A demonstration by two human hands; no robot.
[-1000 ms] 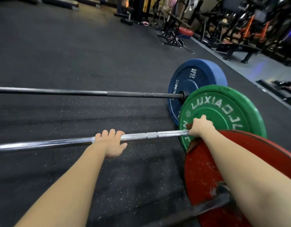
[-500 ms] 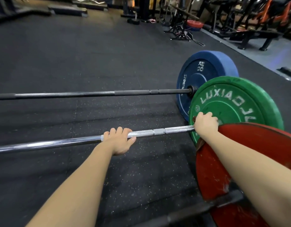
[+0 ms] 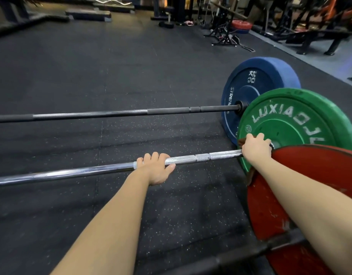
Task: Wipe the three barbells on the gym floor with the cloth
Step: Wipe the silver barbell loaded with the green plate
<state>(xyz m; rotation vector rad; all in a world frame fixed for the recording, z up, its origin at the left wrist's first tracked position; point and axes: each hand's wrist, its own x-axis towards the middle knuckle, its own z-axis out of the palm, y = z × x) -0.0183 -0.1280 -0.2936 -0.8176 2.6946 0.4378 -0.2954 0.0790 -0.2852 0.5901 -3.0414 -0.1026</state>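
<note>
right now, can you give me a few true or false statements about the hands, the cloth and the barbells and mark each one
1. The left hand grips the chrome bar. True.
2. The green plate stands between the blue plate and the red plate. True.
3. The right hand holds the cloth against the blue plate. False: it holds the cloth on the chrome bar, right by the green plate.
4. Both hands rest on the dark bar. False: neither hand touches the dark bar; both are on the chrome bar.
</note>
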